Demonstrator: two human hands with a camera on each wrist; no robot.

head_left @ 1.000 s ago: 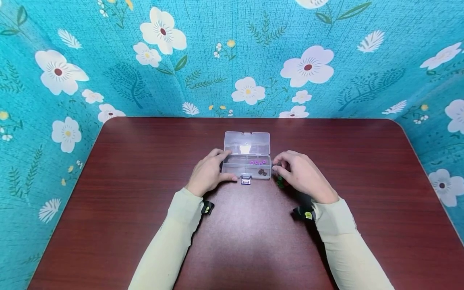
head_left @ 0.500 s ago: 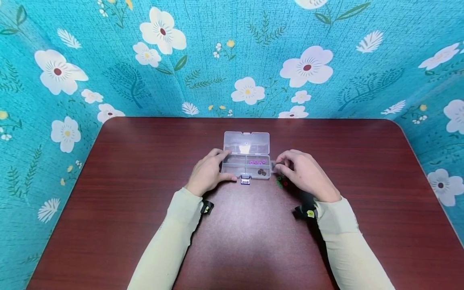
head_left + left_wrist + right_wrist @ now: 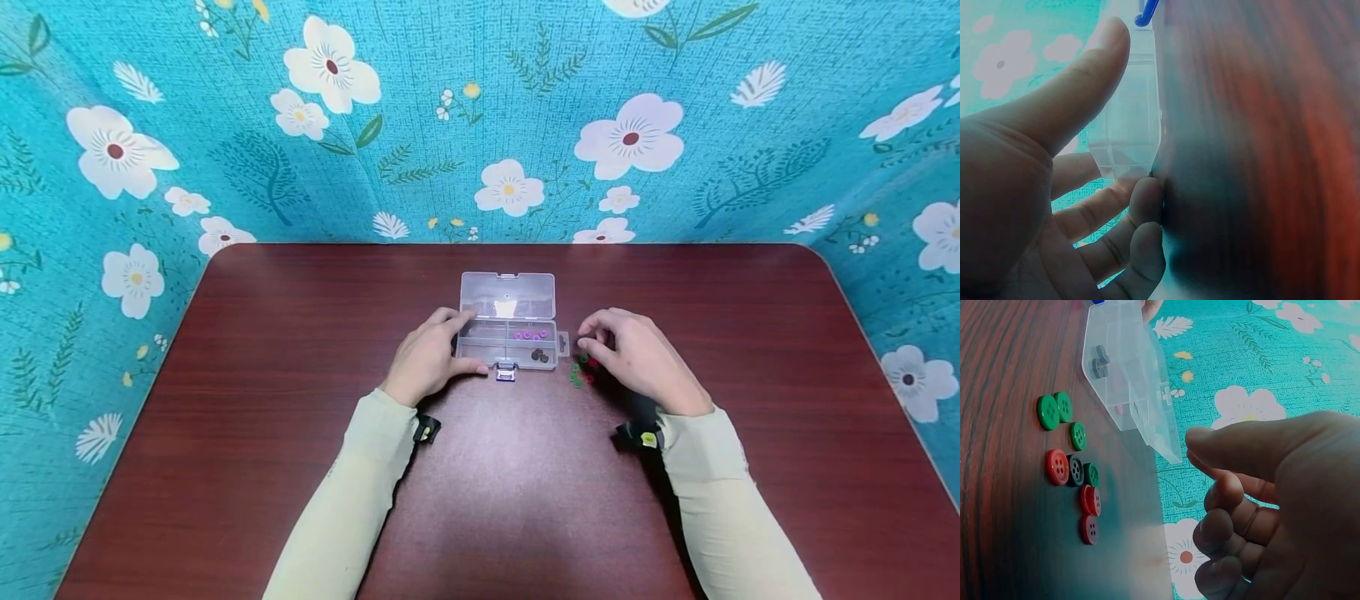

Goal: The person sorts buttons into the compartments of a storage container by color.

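A clear plastic compartment box [image 3: 482, 342] stands with its lid [image 3: 480, 292] raised. My left hand [image 3: 427, 354] grips its left end, thumb along the front and fingers around the end. Purple buttons [image 3: 527, 335] lie in the back right compartment, dark buttons [image 3: 540, 356] in the front right one. To the right of the box, my right hand [image 3: 633, 354] hovers with loosely curled fingers, the thumb near the index finger and nothing visible between them. Below it on the table are several green buttons [image 3: 1048, 412], several red buttons [image 3: 1057, 467] and a black button [image 3: 1075, 470].
The dark red wooden table [image 3: 300, 300] extends around the box, backed by a blue flowered cloth [image 3: 435, 125]. A blue latch [image 3: 506, 372] sticks out at the box's front, and a hanging tab [image 3: 563, 343] at its right end.
My right hand has drawn away to the right from the box's end, uncovering its tab and more of the green and red buttons. The left hand stays on the box.
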